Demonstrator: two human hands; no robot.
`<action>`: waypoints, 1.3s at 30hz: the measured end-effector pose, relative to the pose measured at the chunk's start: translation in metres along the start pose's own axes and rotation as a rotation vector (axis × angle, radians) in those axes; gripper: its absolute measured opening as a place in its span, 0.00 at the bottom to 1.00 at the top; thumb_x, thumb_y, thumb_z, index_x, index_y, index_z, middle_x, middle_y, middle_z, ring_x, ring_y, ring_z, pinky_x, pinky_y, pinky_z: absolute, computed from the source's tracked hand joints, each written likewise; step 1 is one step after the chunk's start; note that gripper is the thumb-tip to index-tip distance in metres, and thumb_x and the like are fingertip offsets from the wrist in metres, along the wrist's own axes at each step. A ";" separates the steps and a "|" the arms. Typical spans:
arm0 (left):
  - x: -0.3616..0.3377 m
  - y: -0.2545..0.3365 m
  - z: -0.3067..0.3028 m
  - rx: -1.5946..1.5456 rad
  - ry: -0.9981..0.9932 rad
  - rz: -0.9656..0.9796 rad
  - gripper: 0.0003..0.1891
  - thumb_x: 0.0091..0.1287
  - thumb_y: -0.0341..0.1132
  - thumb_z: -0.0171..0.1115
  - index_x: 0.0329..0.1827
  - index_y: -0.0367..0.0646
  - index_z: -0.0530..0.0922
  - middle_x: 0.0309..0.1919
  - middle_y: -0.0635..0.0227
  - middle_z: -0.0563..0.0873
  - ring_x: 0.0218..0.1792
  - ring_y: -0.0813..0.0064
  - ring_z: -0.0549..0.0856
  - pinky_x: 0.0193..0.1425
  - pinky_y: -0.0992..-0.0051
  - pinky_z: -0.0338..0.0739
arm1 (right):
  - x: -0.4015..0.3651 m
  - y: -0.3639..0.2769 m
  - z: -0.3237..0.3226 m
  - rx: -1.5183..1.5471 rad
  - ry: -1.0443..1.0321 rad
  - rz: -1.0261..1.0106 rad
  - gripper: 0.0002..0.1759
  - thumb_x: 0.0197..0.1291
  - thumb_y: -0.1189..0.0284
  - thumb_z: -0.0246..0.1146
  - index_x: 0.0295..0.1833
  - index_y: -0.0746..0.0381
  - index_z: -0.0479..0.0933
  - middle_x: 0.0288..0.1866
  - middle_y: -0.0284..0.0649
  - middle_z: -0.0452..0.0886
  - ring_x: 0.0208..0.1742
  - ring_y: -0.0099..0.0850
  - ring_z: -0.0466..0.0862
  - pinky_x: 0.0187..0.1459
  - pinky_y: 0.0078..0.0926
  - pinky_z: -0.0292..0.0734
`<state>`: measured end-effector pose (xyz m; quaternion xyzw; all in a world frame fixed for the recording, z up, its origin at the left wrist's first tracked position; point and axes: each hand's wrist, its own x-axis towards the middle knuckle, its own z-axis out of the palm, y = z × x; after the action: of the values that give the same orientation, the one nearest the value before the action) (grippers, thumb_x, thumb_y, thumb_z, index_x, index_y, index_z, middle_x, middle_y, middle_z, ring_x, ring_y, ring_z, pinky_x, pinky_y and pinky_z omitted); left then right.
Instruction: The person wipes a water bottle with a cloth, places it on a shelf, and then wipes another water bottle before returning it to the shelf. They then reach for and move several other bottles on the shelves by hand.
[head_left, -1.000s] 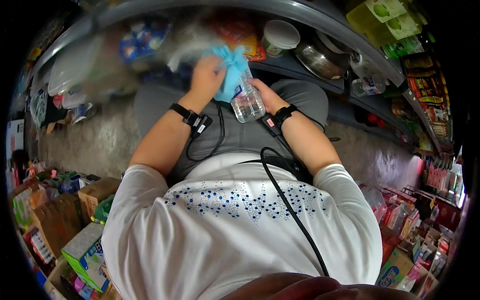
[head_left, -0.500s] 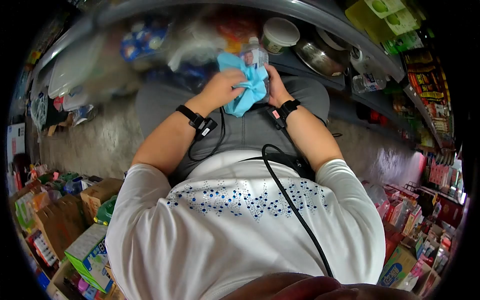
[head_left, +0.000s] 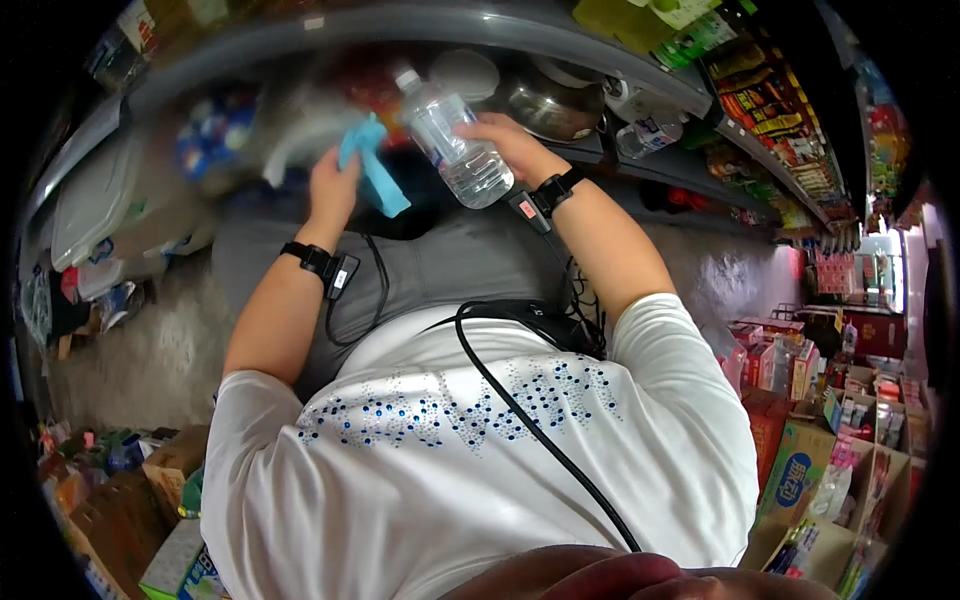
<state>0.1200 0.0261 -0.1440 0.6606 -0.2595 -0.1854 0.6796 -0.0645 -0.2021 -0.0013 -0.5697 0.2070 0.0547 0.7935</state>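
Observation:
A clear plastic bottle (head_left: 465, 165) with a white cap and a label is gripped by my right hand (head_left: 510, 148) on its right side. It tilts, with the cap toward the shelf at the upper left. My left hand (head_left: 333, 190) is closed on a light blue cloth (head_left: 375, 172), which hangs down to the right of the fingers. A gap separates cloth and bottle. Both hands are above my lap, in front of the low shelf.
Behind the bottle, a white-lidded tub (head_left: 464, 74) and a steel pot (head_left: 553, 105) stand on the shelf. Another clear bottle (head_left: 650, 135) lies to their right. The grey shelf edge (head_left: 400, 28) runs overhead. Cardboard boxes (head_left: 125, 520) stand behind me at the left.
The cloth was against the bottle; my left hand has drawn it away to the left. My right hand has tilted the bottle and moved it slightly left. The view has shifted.

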 end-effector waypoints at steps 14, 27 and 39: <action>-0.014 0.009 0.007 0.025 -0.101 0.033 0.14 0.75 0.35 0.63 0.57 0.34 0.83 0.43 0.66 0.89 0.45 0.79 0.83 0.54 0.75 0.77 | -0.203 -0.056 -0.079 -1.521 0.552 -0.217 0.46 0.35 0.61 0.81 0.64 0.70 0.77 0.56 0.51 0.78 0.59 0.48 0.80 0.60 0.38 0.76; -0.016 0.022 0.026 -0.051 -0.223 -0.057 0.12 0.77 0.32 0.61 0.55 0.33 0.82 0.42 0.70 0.87 0.44 0.81 0.82 0.52 0.77 0.76 | -0.329 0.009 -0.344 -1.250 1.332 0.330 0.34 0.43 0.58 0.81 0.53 0.69 0.83 0.47 0.51 0.89 0.46 0.45 0.89 0.52 0.38 0.80; -0.021 0.026 0.035 -0.056 -0.223 -0.128 0.07 0.77 0.29 0.60 0.52 0.36 0.82 0.41 0.72 0.85 0.43 0.83 0.80 0.52 0.79 0.74 | -0.191 -0.002 -0.408 -0.310 1.704 -0.064 0.26 0.48 0.62 0.82 0.44 0.73 0.86 0.45 0.51 0.88 0.42 0.42 0.87 0.47 0.44 0.80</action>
<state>0.0801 0.0123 -0.1206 0.6321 -0.2853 -0.3079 0.6513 -0.3459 -0.5523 -0.0335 -0.5237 0.7052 -0.3857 0.2823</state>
